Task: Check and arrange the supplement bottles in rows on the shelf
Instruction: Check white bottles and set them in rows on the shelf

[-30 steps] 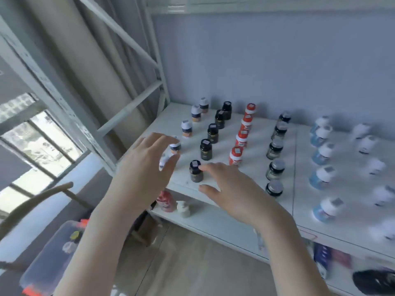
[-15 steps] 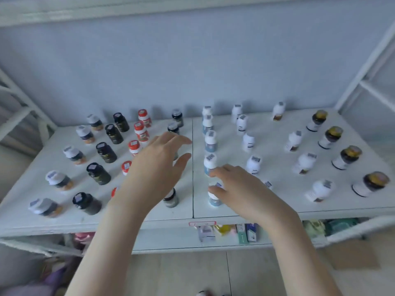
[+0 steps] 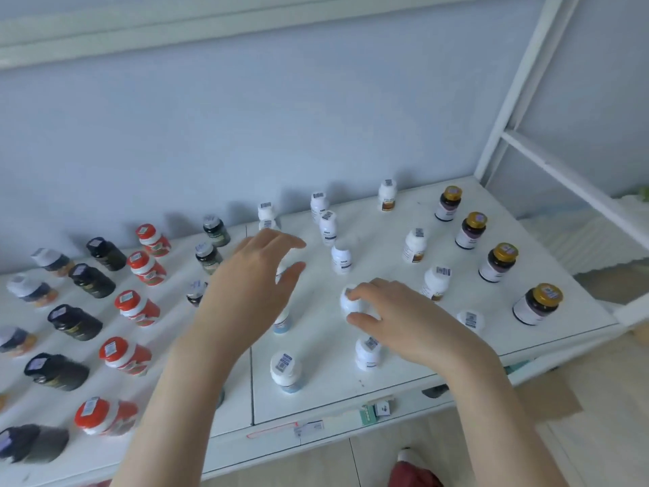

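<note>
Right hand pinches a white bottle by its top, mid-shelf, while the left hand hovers just beside it, fingers loosely spread and holding nothing. On the white shelf the rows stand around them: red-capped bottles to the left, gold-capped bottles far right.

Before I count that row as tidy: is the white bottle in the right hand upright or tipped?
Roughly upright: the white bottle shows its stickered cap on top; the right hand hides its base.

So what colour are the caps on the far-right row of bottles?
The caps are gold; the head view shows them best.
</note>
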